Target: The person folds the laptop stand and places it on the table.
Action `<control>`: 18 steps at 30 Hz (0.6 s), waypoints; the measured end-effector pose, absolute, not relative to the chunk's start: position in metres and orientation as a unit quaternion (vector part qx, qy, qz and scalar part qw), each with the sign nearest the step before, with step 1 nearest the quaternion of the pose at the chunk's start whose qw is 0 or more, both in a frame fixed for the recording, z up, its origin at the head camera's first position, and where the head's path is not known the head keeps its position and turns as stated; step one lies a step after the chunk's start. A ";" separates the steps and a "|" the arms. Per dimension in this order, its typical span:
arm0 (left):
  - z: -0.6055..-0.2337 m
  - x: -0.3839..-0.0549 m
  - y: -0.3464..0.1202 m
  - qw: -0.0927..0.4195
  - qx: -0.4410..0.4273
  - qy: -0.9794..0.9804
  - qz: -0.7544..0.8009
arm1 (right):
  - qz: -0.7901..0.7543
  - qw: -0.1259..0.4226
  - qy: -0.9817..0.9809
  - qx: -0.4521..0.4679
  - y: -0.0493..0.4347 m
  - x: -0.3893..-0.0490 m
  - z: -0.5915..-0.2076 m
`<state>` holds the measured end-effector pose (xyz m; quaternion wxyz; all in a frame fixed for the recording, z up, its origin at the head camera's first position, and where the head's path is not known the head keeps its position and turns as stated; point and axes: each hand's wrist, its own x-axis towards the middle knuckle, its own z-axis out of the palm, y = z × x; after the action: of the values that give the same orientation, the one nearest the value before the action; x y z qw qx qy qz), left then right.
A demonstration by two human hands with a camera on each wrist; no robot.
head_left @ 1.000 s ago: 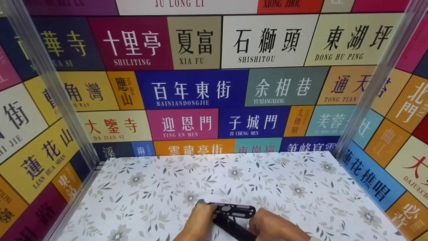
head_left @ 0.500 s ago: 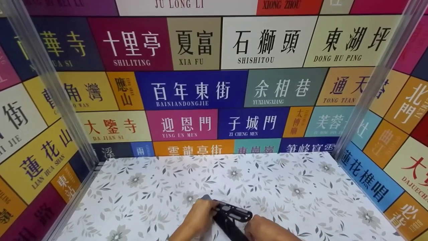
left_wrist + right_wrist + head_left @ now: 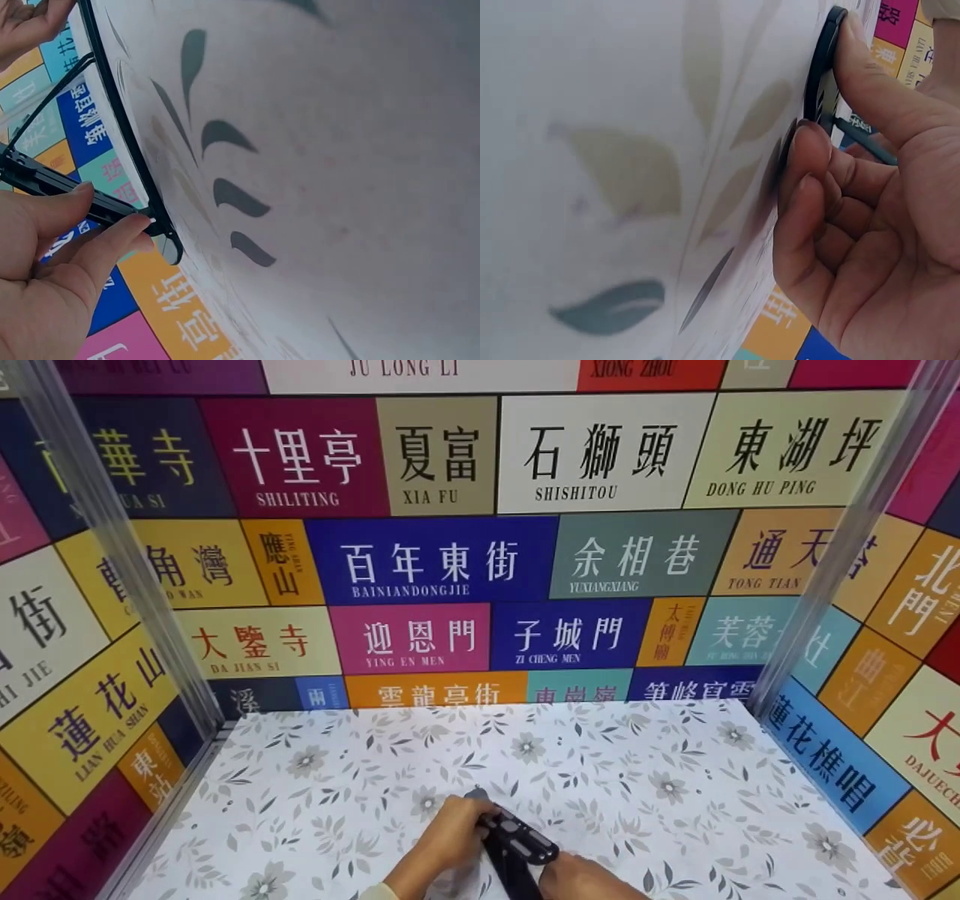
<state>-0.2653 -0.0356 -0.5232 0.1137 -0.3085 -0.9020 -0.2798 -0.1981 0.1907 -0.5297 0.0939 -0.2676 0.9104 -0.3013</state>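
A black folding laptop stand point(image 3: 525, 840) with grey pads is partly unfolded low in the middle of the head view, its hinge end pointing away. My left hand point(image 3: 454, 832) grips it near that end. In the left wrist view, thumb and forefinger pinch the upper bar point(image 3: 45, 178) close to the hinge, and a thin strut runs between the two bars. The near end is held by my right hand point(image 3: 589, 879). There, the right wrist view has the thumb along a dark bar point(image 3: 823, 67) and the other fingers curled in below. Both hands hide parts of the stand.
A white cloth point(image 3: 337, 840) with grey flowers and leaves covers the table under the stand. Walls point(image 3: 431, 559) of coloured panels with lettering rise behind and at both sides. Clear strips point(image 3: 832, 547) run up the two corners.
The stand has turned so its hinge end points farther away, and its near end has swung left. The right hand has moved left and slightly down with it; the left hand keeps its grip.
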 end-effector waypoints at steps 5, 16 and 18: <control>-0.523 -0.270 -0.033 0.124 -0.323 -0.894 -0.283 | -0.310 0.099 0.919 -0.224 0.184 -0.195 -0.532; -0.520 -0.280 -0.030 0.063 -0.318 -0.895 -0.308 | -0.346 0.168 0.917 -0.107 0.169 -0.197 -0.531; -0.520 -0.281 -0.029 0.060 -0.316 -0.896 -0.306 | -0.352 0.179 0.914 -0.091 0.166 -0.198 -0.532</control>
<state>-0.2807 -0.0293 -0.5203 0.0598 -0.3157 -0.8960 -0.3064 -0.1982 0.1664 -0.5317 0.1790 -0.0909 0.9143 -0.3518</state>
